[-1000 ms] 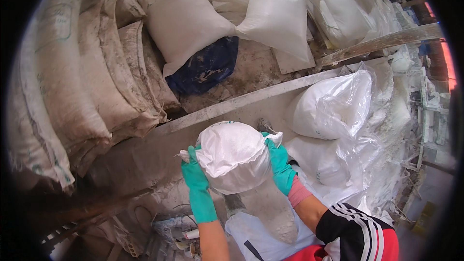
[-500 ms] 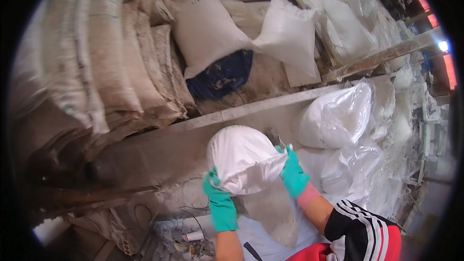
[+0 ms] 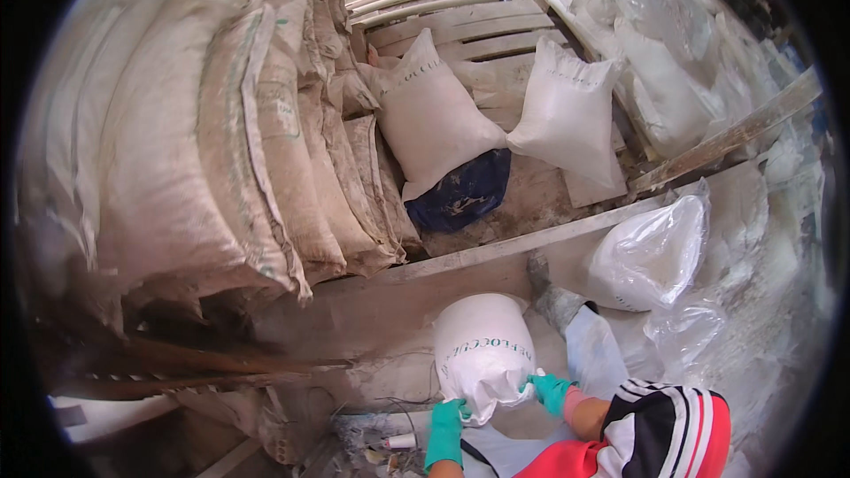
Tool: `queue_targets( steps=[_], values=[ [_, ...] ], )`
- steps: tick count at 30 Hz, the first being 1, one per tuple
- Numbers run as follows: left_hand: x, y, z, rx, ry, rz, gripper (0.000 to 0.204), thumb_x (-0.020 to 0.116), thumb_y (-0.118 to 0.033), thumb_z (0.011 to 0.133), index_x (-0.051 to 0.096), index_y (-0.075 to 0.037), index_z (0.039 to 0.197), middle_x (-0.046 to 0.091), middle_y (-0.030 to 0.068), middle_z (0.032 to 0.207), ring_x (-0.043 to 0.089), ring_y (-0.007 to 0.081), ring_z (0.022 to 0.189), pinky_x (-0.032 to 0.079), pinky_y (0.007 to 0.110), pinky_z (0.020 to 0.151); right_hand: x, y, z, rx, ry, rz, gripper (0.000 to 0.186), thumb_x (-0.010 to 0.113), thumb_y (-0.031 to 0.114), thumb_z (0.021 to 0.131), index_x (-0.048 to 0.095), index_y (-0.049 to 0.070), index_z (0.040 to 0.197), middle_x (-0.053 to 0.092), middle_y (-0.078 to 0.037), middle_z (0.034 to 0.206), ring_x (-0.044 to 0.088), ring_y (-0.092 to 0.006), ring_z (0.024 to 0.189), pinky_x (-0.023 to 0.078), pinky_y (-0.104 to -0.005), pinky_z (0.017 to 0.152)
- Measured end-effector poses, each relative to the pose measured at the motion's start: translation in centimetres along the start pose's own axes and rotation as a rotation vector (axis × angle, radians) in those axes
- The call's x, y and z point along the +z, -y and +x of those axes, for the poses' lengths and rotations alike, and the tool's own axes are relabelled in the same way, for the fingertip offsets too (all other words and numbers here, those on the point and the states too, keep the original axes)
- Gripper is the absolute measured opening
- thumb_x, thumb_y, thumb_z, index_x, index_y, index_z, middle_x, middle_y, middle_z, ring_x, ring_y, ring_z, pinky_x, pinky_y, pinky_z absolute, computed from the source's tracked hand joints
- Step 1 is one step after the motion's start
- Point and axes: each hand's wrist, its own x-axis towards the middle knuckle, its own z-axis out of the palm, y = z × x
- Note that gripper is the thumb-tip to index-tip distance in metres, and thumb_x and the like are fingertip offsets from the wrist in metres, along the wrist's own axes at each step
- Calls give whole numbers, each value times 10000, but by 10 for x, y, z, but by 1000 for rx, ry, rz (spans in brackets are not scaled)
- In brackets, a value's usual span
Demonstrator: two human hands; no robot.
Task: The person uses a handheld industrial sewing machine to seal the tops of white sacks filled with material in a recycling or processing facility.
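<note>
A full white woven sack, with green printing on its side, is tilted in front of me at the lower middle. My left hand, in a long green rubber glove, is closed on the gathered lower left corner of the sack. My right hand, in a green glove over a pink cuff, grips the opposite right corner. My dusty boot and pale trouser leg show to the right of the sack. What supports the sack underneath is hidden.
Stacked dusty sacks fill the left. Two white sacks lie ahead on pallets, above dark blue plastic. A concrete ledge crosses in front of me. At the right lie plastic-wrapped sacks and a wooden beam.
The sack has moved down in view and turned, now showing its printed side. My hands moved with it. The view has lifted, showing more pallets, and my boot has come out from behind the sack.
</note>
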Motion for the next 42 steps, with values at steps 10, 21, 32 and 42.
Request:
queue_targets(
  steps=[10, 21, 32, 42],
  values=[
    [73, -117, -86, 303, -57, -645, 137, 567, -129, 892, 620, -3, 894, 638, 104, 815, 575, 202, 636, 489, 322, 601, -181, 220, 31, 586, -45, 1067, 393, 354, 365, 1020, 629, 153, 1205, 619, -86, 1170, 567, -233, 933, 467, -339, 855],
    [29, -241, -133, 313, 14, -559, 131, 537, -101, 885, 564, 25, 862, 638, 211, 955, 637, 278, 744, 560, 426, 696, -280, 350, 47, 33, -77, 556, 375, 485, 242, 994, 519, 14, 1289, 688, -94, 1117, 643, -181, 939, 514, -313, 806],
    [153, -638, -248, 989, -78, -554, 358, 497, -303, 965, 555, -23, 1181, 598, 155, 1169, 569, 210, 1009, 438, 329, 936, -391, 555, 223, -1194, -648, -373, 474, 493, -70, 912, 441, -39, 1382, 576, -120, 1335, 517, -291, 1259, 428, -383, 1058],
    [267, -451, -231, 810, -226, 208, 521, 571, -257, 990, 444, 0, 1425, 499, 160, 1435, 472, 255, 1329, 363, 346, 1112, -318, 474, 341, -283, -178, 46, 653, 570, 197, 990, 240, 10, 1521, 323, -177, 1544, 335, -283, 1421, 313, -375, 1162]
  ],
)
